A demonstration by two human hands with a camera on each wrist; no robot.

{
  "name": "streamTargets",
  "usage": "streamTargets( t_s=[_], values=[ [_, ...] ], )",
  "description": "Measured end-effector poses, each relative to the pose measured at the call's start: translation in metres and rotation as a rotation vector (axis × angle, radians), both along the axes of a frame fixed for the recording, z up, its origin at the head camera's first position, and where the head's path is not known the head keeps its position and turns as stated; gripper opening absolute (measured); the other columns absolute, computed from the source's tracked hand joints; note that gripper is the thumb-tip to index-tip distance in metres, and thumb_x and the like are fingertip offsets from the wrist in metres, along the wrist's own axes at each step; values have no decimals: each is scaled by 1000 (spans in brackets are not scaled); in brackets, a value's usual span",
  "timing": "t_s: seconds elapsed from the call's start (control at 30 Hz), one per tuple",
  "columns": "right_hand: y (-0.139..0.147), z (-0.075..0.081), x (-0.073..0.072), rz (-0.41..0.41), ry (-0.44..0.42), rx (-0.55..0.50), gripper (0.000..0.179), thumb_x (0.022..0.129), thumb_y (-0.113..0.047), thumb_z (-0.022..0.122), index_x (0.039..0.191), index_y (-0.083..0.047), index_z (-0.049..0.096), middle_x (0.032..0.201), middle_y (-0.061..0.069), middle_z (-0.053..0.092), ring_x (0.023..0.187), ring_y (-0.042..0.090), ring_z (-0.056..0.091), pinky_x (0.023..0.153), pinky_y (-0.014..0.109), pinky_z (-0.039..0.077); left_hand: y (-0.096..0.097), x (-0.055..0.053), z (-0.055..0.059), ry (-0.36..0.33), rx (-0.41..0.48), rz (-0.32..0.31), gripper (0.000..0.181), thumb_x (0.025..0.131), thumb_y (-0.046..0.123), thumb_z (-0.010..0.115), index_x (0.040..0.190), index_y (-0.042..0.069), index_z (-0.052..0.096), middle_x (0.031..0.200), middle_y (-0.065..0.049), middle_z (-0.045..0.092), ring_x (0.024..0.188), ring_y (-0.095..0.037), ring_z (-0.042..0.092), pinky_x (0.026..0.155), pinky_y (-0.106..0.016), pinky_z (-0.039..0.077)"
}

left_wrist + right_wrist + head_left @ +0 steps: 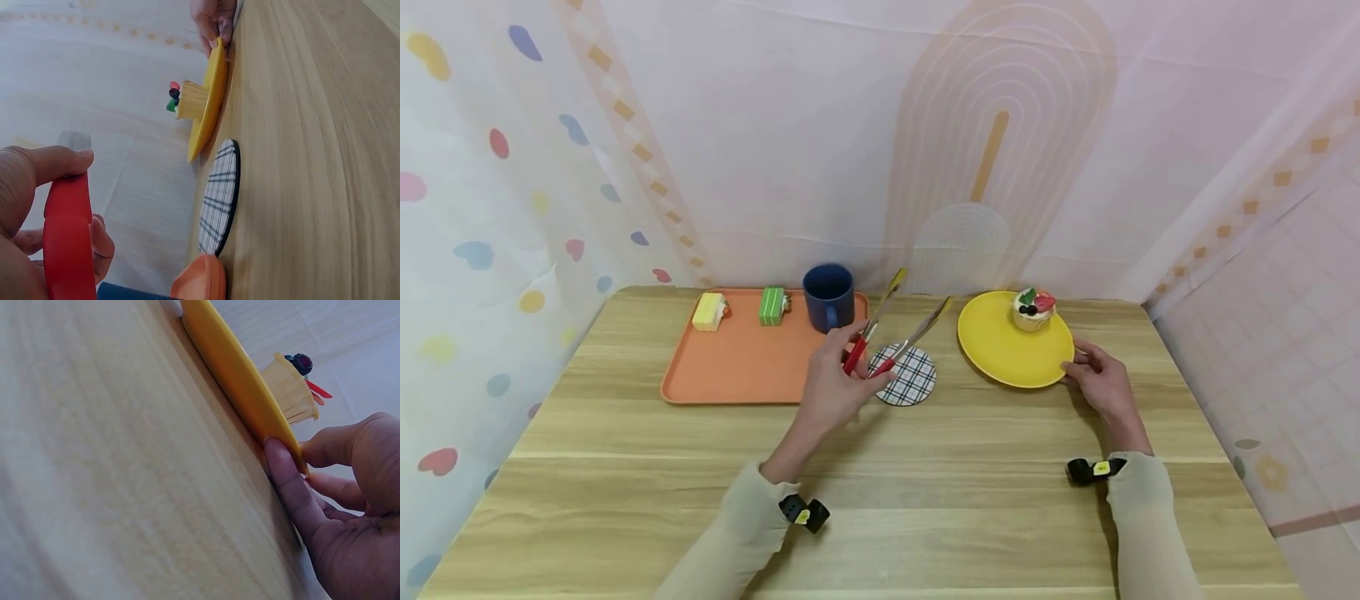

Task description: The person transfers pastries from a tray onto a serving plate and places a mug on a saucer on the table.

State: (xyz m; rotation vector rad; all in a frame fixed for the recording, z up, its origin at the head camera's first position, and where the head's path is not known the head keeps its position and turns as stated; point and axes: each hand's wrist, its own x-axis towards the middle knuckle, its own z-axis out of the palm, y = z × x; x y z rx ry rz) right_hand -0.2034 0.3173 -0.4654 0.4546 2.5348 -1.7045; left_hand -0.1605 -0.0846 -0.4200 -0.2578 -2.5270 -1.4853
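My left hand [835,379] holds a pair of tongs with red handles [67,244] and metal arms [925,327], spread apart above a round plaid coaster [913,379]. The tips are yellowish and have nothing between them. At the right, my right hand [1103,387] pinches the rim of a yellow plate [1011,358]; in the right wrist view the thumb [290,481] lies under the edge and fingers over it. A cupcake [1032,314] topped with berries and a green leaf stands upright toward the plate's back right.
An orange tray [737,367] lies at the back left. It carries a yellow cake piece [709,312], a green cake piece [771,307] and a dark blue mug [829,300]. Printed cloth [805,167] hangs behind the wooden table [925,500].
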Motion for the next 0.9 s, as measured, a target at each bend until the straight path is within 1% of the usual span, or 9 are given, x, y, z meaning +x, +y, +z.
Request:
streamTargets(
  t_s=[0.07,0.13,0.27,0.33,0.47,0.57,0.67,0.9],
  values=[
    [0,0,0,0,6,-4,59,103,-8,58,158,-5,36,139,22,52,85,-9,61,78,17,58,-4,3,1,1,0,12,77,78,19,91,145,14,54,107,-18,62,80,-25,59,64,-30,47],
    [0,-1,1,-1,10,-6,59,103,-7,57,158,-4,36,139,22,52,85,-9,60,78,17,58,-8,6,0,1,3,21,77,77,18,91,145,14,54,111,-15,62,76,-22,59,65,-29,47],
    [0,-1,1,-1,11,0,58,103,-7,57,158,-4,37,137,21,53,84,-9,60,78,17,58,-15,12,-4,7,4,40,80,76,17,92,146,13,54,118,-11,62,75,-21,61,67,-28,49],
    [0,0,1,0,10,1,58,103,-7,57,158,-4,37,136,20,53,84,-9,60,78,16,58,-19,14,-5,15,2,46,81,75,18,93,146,13,54,120,-11,62,75,-21,62,64,-27,49],
    [1,0,1,2,12,-2,58,103,-7,57,158,-4,37,135,19,53,84,-9,61,78,16,58,-26,19,-5,8,3,60,80,75,18,92,146,14,54,119,-10,61,74,-20,62,60,-24,49],
    [0,0,1,2,13,-7,58,103,-8,58,158,-4,37,134,18,54,84,-8,61,78,17,58,-31,22,-3,1,1,76,78,77,18,92,145,14,54,118,-8,61,74,-19,61,59,-24,49],
    [0,-1,1,2,12,-11,58,103,-8,58,157,-5,38,133,18,55,84,-8,62,79,17,58,-37,25,-2,13,2,88,76,77,18,92,143,15,55,116,-7,60,73,-19,61,59,-25,48],
    [2,-2,0,5,15,-14,58,103,-9,58,158,-5,38,133,18,55,85,-7,62,79,17,58,-53,29,0,30,-41,117,77,77,20,92,145,13,55,107,-8,61,74,-19,62,59,-26,47]
  ],
)
